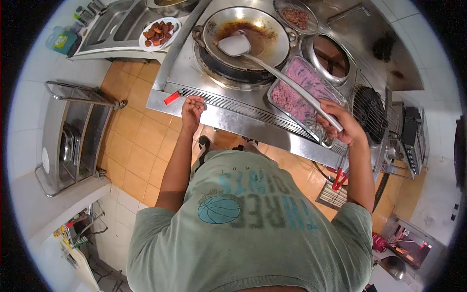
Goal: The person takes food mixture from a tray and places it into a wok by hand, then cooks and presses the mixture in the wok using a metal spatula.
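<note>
My right hand [342, 120] is wrapped round the long metal handle of a wok spatula [296, 86]. The spatula's broad blade rests inside a two-handled wok [260, 27], which has dark brown residue and oily liquid in it. The handle passes over a rectangular tray [335, 87] of pinkish minced food. My left hand [193, 111] hovers by the stove's front edge, its fingers loosely curled in, with nothing visible in them. Close to it, a small red-handled item [171, 98] lies on the stove's edge.
A white plate [175, 23] of browned meat pieces stands by the sink [99, 30]. Behind the tray are a round metal pot [311, 46] and a strainer [296, 17] with reddish food. A wire rack [362, 109] is at right, a metal trolley [80, 97] at left.
</note>
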### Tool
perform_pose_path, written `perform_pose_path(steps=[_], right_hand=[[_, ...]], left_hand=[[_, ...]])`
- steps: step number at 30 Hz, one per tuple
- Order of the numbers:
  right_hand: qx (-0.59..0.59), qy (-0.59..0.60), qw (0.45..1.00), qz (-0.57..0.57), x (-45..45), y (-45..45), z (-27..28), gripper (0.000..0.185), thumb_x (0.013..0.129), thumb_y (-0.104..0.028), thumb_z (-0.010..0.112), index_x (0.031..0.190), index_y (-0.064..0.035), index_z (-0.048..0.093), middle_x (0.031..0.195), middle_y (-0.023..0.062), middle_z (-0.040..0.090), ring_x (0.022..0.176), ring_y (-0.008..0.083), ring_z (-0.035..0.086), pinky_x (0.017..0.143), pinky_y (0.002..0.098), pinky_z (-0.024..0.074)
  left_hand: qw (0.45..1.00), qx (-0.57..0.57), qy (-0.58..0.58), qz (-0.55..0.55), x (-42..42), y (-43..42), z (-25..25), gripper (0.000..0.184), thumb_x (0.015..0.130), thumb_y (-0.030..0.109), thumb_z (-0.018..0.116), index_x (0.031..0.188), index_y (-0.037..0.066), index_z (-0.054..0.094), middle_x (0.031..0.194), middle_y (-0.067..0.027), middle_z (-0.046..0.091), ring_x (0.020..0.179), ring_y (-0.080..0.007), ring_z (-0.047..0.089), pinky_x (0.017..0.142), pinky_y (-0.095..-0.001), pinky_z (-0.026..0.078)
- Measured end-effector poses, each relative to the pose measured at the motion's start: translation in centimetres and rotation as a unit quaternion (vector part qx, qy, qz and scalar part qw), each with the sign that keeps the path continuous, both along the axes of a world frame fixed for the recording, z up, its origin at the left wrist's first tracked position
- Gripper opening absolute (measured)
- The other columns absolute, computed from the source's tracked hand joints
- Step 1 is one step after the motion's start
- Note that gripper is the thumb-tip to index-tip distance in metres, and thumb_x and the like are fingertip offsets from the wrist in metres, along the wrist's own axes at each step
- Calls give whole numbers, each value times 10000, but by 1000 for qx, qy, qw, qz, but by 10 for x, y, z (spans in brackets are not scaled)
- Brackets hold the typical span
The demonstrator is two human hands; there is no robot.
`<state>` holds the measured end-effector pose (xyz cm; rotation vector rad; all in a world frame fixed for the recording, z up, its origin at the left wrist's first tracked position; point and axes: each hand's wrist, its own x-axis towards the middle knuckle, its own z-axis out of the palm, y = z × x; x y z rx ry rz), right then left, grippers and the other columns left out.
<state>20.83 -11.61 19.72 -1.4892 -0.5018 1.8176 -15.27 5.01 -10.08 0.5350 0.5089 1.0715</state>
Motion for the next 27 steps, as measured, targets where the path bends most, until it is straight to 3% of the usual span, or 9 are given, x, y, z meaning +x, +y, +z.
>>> perform_pose_path(steps=[3, 4, 8, 15, 21, 27], right_hand=[[-3, 7, 1000, 13, -4, 17, 1, 294, 931, -235, 443, 1192, -101, 426, 621, -1, 463, 387, 43, 389, 325, 172, 345], [8, -8, 1000, 2, -10, 19, 3, 223, 932, -247, 445, 1106, -108, 452, 618, -12, 453, 384, 36, 372, 319, 173, 310], [10, 97, 995, -20, -1, 17, -18, 164, 930, -249, 449, 1021, -113, 459, 627, -14, 444, 388, 35, 353, 323, 179, 241], [65, 82, 993, -48, -14, 33, -53, 199, 933, -234, 441, 1076, -96, 454, 627, -11, 450, 408, 53, 374, 346, 188, 284], [86, 101, 988, -78, -10, 46, -58, 236, 925, -265, 459, 1115, -126, 450, 617, -26, 416, 404, 39, 356, 352, 169, 259], [72, 112, 987, -93, -6, 36, -55, 186, 920, -260, 466, 1060, -138, 453, 638, -25, 424, 405, 34, 351, 353, 169, 251]], left_hand=[[1000, 3, -4, -10, 3, -3, -2, 258, 741, 105, 440, 971, 29, 530, 920, -91, 600, 719, -145, 538, 694, -255, 448], [1000, 6, -10, -15, 2, -1, -4, 271, 732, 104, 464, 982, 27, 531, 930, -91, 601, 722, -145, 541, 690, -249, 450], [999, 12, -34, -24, 0, 3, -6, 275, 731, 104, 482, 989, 23, 535, 941, -98, 602, 726, -145, 549, 694, -245, 459], [1000, 8, -17, -21, 2, 4, -7, 278, 735, 139, 487, 987, 34, 538, 922, -94, 609, 712, -144, 539, 686, -248, 455], [1000, -11, -6, -4, 3, 4, -5, 273, 735, 149, 472, 975, 37, 535, 917, -97, 612, 710, -145, 522, 697, -251, 440], [1000, 15, -17, -14, 2, 4, -2, 282, 738, 156, 477, 987, 34, 529, 923, -97, 610, 722, -144, 521, 716, -256, 439]])
